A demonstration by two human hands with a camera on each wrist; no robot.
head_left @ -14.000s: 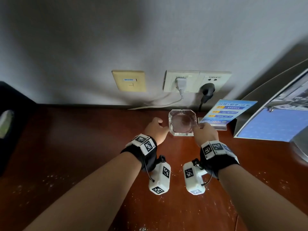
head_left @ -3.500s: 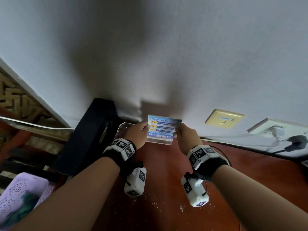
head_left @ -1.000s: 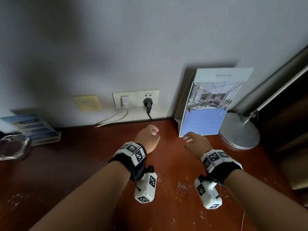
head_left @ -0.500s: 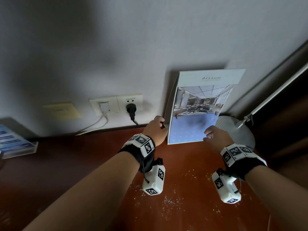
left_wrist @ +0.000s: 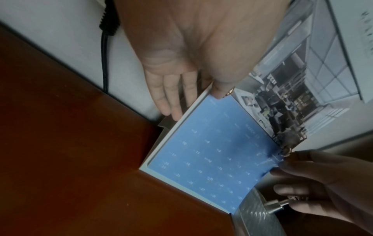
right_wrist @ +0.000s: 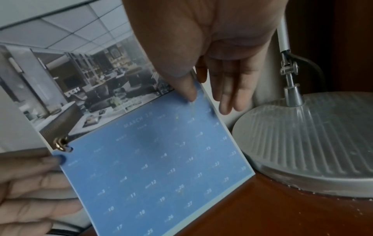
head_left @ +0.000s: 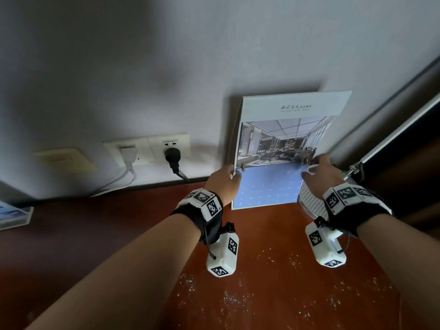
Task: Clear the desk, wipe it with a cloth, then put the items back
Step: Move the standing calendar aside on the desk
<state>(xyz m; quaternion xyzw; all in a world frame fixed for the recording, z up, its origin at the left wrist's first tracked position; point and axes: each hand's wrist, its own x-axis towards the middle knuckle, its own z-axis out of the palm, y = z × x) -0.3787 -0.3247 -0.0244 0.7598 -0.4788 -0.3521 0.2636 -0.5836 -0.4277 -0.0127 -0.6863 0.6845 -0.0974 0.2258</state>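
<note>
Left hand (head_left: 222, 181) pinches calendar (head_left: 278, 148) at 9 o'clock edge, thumb in front, fingers behind. Right hand (head_left: 319, 177) pinches 3 o'clock edge same way. Calendar upright at back of desk (head_left: 273, 270), by wall. Lamp base (head_left: 309, 202) at calendar's 4 o'clock.

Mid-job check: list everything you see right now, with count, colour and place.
desk: 1, red-brown, speckled white
desk calendar: 1, blue page, at the wall
lamp base: 1, silver-grey, right of calendar
socket panel: 1, white, on wall
plugs: 2, white plug and black plug, in socket panel
wall plate: 1, beige, left of sockets
leaflet stand: 1, blue, far left
left hand: 1, pinches calendar's left edge
right hand: 1, pinches calendar's right edge
</note>
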